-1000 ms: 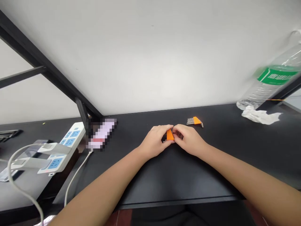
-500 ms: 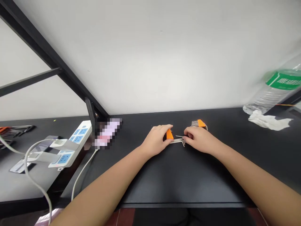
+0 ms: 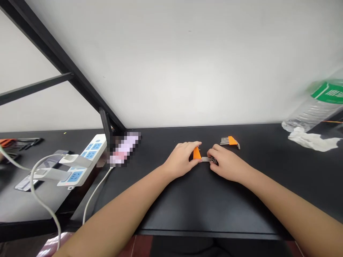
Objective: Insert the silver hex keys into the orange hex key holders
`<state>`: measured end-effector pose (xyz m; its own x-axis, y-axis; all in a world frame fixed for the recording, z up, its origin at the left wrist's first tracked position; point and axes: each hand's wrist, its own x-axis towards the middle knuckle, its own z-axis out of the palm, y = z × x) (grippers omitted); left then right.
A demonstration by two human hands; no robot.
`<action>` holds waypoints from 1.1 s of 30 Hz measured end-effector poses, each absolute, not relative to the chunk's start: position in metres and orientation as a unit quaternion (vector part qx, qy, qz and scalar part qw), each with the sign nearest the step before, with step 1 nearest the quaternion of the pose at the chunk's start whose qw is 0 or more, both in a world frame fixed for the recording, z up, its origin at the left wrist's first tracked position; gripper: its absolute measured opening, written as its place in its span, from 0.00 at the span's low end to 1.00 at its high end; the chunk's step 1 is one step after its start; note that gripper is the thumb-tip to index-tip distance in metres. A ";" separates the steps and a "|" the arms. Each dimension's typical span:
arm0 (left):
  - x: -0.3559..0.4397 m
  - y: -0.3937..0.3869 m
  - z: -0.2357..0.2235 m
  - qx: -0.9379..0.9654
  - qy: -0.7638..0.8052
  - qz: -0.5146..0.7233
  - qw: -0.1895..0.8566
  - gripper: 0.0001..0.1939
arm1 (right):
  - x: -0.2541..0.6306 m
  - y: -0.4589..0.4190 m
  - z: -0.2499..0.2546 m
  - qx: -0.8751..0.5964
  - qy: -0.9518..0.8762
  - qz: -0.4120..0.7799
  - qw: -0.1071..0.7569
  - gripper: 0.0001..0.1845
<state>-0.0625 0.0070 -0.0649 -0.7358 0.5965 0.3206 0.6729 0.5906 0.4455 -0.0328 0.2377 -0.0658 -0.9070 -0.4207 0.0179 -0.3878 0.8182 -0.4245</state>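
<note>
My left hand (image 3: pixel 181 160) is closed around an orange hex key holder (image 3: pixel 197 153), thumb on its near end and fingers on its far end. Several silver hex keys (image 3: pixel 205 159) stick out of the holder to the right. Their bent ends lie under my right hand (image 3: pixel 225 161), whose thumb and fingers are closed on them. Just beyond the right hand, a second orange holder (image 3: pixel 232 140) lies on the black table with several hex keys in it. My palms hide part of the first holder and some key ends.
At the left stand a white power strip (image 3: pixel 93 151) with plugs and a white cable (image 3: pixel 92 198), beside a pixelated phone-like object (image 3: pixel 125 148). A plastic bottle (image 3: pixel 308 110) and crumpled tissue (image 3: pixel 312 138) are at the right. More orange-handled tools (image 3: pixel 21 142) lie far left.
My right hand has closed over the bent ends of the hex keys, which were showing between the hands before. The loose-looking key now lines up with the others. The view has shifted slightly.
</note>
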 end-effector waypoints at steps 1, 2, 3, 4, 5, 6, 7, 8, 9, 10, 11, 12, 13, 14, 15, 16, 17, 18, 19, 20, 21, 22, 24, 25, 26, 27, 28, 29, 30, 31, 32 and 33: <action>-0.062 0.007 -0.065 -0.359 -0.889 -0.277 0.066 0.30 | -0.032 0.237 -0.066 -0.214 0.953 -0.212 0.033 0.09; -0.062 0.007 -0.065 -0.359 -0.889 -0.277 0.064 0.30 | -0.032 0.236 -0.067 -0.218 0.953 -0.208 0.027 0.09; -0.062 0.007 -0.065 -0.358 -0.890 -0.276 0.062 0.30 | -0.032 0.235 -0.067 -0.224 0.953 -0.203 0.021 0.09; -0.062 0.008 -0.065 -0.355 -0.891 -0.276 0.061 0.30 | -0.032 0.234 -0.068 -0.232 0.952 -0.198 0.014 0.10; -0.062 0.008 -0.065 -0.352 -0.892 -0.276 0.060 0.30 | -0.031 0.233 -0.068 -0.239 0.952 -0.192 0.007 0.10; -0.062 0.008 -0.065 -0.350 -0.893 -0.276 0.060 0.30 | -0.031 0.231 -0.068 -0.245 0.951 -0.187 0.001 0.10; -0.062 0.008 -0.066 -0.351 -0.893 -0.275 0.060 0.29 | -0.031 0.230 -0.068 -0.248 0.951 -0.184 -0.003 0.10; -0.063 0.008 -0.066 -0.353 -0.892 -0.275 0.061 0.29 | -0.031 0.230 -0.068 -0.249 0.951 -0.182 -0.005 0.11; -0.063 0.008 -0.066 -0.356 -0.891 -0.274 0.062 0.29 | -0.030 0.229 -0.067 -0.249 0.951 -0.183 -0.007 0.11; -0.063 0.008 -0.066 -0.359 -0.890 -0.274 0.063 0.29 | -0.030 0.228 -0.067 -0.248 0.951 -0.185 -0.007 0.11; -0.063 0.008 -0.066 -0.360 -0.889 -0.274 0.064 0.28 | -0.030 0.228 -0.067 -0.247 0.950 -0.188 -0.006 0.11; -0.063 0.008 -0.066 -0.360 -0.889 -0.275 0.064 0.28 | -0.030 0.227 -0.068 -0.246 0.950 -0.193 -0.004 0.11; -0.063 0.007 -0.066 -0.358 -0.889 -0.276 0.064 0.28 | -0.030 0.227 -0.068 -0.246 0.949 -0.198 -0.001 0.12; -0.063 0.007 -0.066 -0.356 -0.889 -0.279 0.064 0.28 | -0.030 0.227 -0.068 -0.245 0.948 -0.203 0.001 0.12; -0.063 0.007 -0.066 -0.355 -0.889 -0.283 0.063 0.28 | -0.030 0.227 -0.068 -0.243 0.947 -0.210 0.003 0.13; -0.063 0.007 -0.067 -0.357 -0.887 -0.286 0.061 0.29 | -0.030 0.228 -0.069 -0.242 0.945 -0.220 0.002 0.13; -0.063 0.006 -0.067 -0.360 -0.885 -0.289 0.060 0.29 | -0.031 0.228 -0.068 -0.238 0.942 -0.236 -0.003 0.13; -0.063 0.006 -0.067 -0.366 -0.882 -0.291 0.058 0.29 | -0.032 0.228 -0.068 -0.232 0.937 -0.260 -0.012 0.12; -0.062 0.007 -0.067 -0.371 -0.879 -0.292 0.058 0.29 | -0.032 0.228 -0.067 -0.227 0.930 -0.290 -0.022 0.11; -0.062 0.007 -0.066 -0.377 -0.877 -0.294 0.058 0.29 | -0.033 0.228 -0.066 -0.223 0.920 -0.322 -0.033 0.09; -0.061 0.007 -0.066 -0.381 -0.874 -0.296 0.059 0.29 | -0.034 0.228 -0.064 -0.220 0.909 -0.353 -0.041 0.07; -0.060 0.008 -0.065 -0.384 -0.871 -0.300 0.061 0.29 | -0.035 0.227 -0.063 -0.219 0.898 -0.379 -0.045 0.05; -0.059 0.009 -0.064 -0.390 -0.865 -0.309 0.063 0.28 | -0.036 0.225 -0.061 -0.222 0.881 -0.414 -0.049 0.02; -0.059 0.010 -0.063 -0.393 -0.863 -0.312 0.062 0.28 | -0.036 0.224 -0.060 -0.221 0.876 -0.426 -0.052 0.03; -0.059 0.011 -0.063 -0.394 -0.863 -0.311 0.062 0.28 | -0.036 0.223 -0.060 -0.219 0.872 -0.434 -0.056 0.04; -0.059 0.011 -0.063 -0.395 -0.864 -0.307 0.060 0.28 | -0.036 0.223 -0.061 -0.216 0.869 -0.441 -0.061 0.04; -0.059 0.011 -0.063 -0.396 -0.866 -0.301 0.058 0.28 | -0.036 0.222 -0.062 -0.213 0.868 -0.444 -0.063 0.04; -0.060 0.011 -0.063 -0.395 -0.868 -0.294 0.057 0.29 | -0.036 0.222 -0.063 -0.208 0.868 -0.446 -0.064 0.03; -0.061 0.011 -0.064 -0.394 -0.871 -0.287 0.058 0.29 | -0.036 0.223 -0.063 -0.201 0.869 -0.447 -0.063 0.04; -0.061 0.011 -0.064 -0.392 -0.874 -0.281 0.061 0.29 | -0.038 0.224 -0.064 -0.190 0.872 -0.447 -0.062 0.05; -0.062 0.010 -0.065 -0.388 -0.876 -0.277 0.067 0.29 | -0.039 0.225 -0.064 -0.177 0.875 -0.447 -0.058 0.07; -0.063 0.009 -0.066 -0.383 -0.879 -0.274 0.072 0.29 | -0.041 0.228 -0.064 -0.163 0.880 -0.443 -0.051 0.08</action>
<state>-0.0634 0.0092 -0.0656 -0.6961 0.6337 0.3374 0.7131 0.5561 0.4268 -0.0410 0.2276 -0.0642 -0.9416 -0.2414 0.2349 -0.3325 0.5543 -0.7630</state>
